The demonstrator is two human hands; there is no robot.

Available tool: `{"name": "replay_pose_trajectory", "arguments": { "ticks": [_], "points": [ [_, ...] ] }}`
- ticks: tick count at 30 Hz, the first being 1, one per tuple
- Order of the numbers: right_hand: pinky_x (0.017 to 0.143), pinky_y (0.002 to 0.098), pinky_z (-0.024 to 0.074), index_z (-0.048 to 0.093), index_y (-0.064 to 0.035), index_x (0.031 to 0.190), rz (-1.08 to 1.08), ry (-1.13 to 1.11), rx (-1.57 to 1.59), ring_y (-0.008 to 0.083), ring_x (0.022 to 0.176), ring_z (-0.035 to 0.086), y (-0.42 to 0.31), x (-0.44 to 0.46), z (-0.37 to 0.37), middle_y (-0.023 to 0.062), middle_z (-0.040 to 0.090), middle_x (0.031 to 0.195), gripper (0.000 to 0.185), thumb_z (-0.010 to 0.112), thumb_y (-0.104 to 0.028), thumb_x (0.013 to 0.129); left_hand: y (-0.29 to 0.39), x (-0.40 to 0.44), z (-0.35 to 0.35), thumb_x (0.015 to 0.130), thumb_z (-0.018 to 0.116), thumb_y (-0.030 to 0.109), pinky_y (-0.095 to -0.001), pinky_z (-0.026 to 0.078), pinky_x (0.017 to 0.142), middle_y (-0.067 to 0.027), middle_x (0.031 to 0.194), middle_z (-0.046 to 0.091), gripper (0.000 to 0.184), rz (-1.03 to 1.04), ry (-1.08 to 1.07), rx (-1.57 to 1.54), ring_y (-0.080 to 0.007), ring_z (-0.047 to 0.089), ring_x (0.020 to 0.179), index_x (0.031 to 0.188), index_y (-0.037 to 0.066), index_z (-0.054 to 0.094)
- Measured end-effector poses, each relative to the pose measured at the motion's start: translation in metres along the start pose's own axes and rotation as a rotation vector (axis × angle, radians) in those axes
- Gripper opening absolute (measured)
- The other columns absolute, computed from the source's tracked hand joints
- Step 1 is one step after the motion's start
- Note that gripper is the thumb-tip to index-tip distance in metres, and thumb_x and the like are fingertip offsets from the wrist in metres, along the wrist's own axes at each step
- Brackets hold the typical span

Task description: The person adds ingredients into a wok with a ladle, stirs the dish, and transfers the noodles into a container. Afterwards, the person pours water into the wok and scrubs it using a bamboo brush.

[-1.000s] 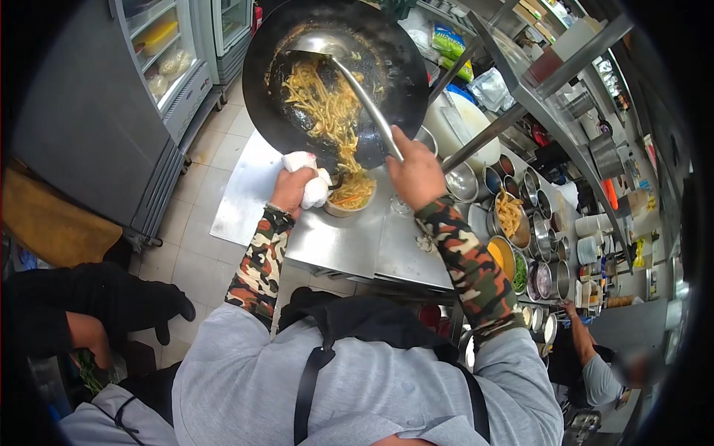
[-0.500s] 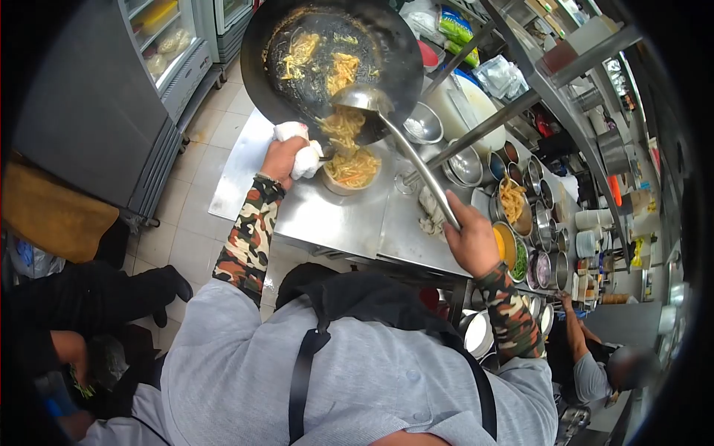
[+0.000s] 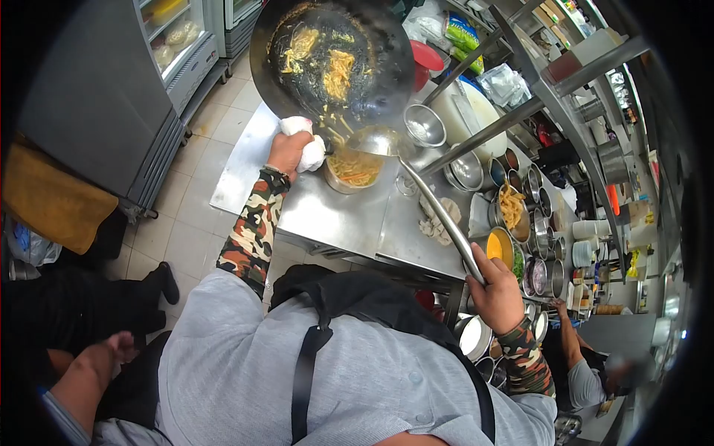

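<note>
My left hand (image 3: 288,153) grips the wok's handle through a folded white cloth (image 3: 313,154). The black wok (image 3: 390,78) is tilted, its lower rim over a round bowl (image 3: 338,185) on the steel counter. Fried noodle-like strands (image 3: 338,74) cling inside the wok, and a few hang at its rim. More strands with orange bits fill the bowl. My right hand (image 3: 497,292) is closed around the long handle of a metal ladle (image 3: 440,210), whose head lies at the wok's lower rim, just above the bowl's right side.
Right of the bowl lie a crumpled cloth (image 3: 440,221) and metal bowls (image 3: 425,125). Several ingredient containers (image 3: 513,208) line the counter under a shelf post (image 3: 487,134). A fridge (image 3: 178,44) stands at left. Co-workers are at lower left (image 3: 97,372) and right (image 3: 580,357).
The ladle has moved down and right from inside the wok to its rim, my right hand drawing back. Strands that were sliding off the wok are now mostly in the bowl.
</note>
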State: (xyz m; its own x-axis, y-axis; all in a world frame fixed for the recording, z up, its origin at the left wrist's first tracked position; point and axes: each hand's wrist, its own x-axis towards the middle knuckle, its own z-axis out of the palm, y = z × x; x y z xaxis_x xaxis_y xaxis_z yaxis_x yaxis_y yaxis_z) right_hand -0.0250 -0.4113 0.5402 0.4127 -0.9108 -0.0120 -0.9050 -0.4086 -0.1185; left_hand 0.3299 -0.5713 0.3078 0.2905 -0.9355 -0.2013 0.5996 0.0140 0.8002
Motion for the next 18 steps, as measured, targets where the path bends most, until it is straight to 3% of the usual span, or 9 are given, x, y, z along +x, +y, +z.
{"name": "replay_pose_trajectory", "arguments": {
  "ticks": [13,18],
  "points": [
    [0.067,0.0465,0.0481,0.047,-0.0163,0.133,-0.032,0.100,-0.097,0.0370,0.076,0.059,0.006,0.059,0.044,0.0164,0.055,0.088,0.056,0.063,-0.012,0.079,0.004,0.002,-0.004,0.076,0.058,0.008,-0.0311,0.053,0.061,-0.0086,0.086,0.063,0.026,-0.070,-0.063,-0.067,-0.0190,0.065,0.073,0.100,-0.003,0.057],
    [0.066,0.0428,0.0465,0.051,-0.0082,0.130,0.003,-0.027,-0.031,0.0358,0.072,0.057,-0.003,0.001,-0.014,0.0164,0.054,0.081,0.055,0.064,-0.005,0.076,0.008,0.006,-0.012,0.076,0.059,0.009,-0.0308,0.053,0.060,-0.0089,0.084,0.063,0.025,-0.016,-0.022,0.023,-0.0194,0.065,0.070,0.097,-0.004,0.058]
  ]
}}
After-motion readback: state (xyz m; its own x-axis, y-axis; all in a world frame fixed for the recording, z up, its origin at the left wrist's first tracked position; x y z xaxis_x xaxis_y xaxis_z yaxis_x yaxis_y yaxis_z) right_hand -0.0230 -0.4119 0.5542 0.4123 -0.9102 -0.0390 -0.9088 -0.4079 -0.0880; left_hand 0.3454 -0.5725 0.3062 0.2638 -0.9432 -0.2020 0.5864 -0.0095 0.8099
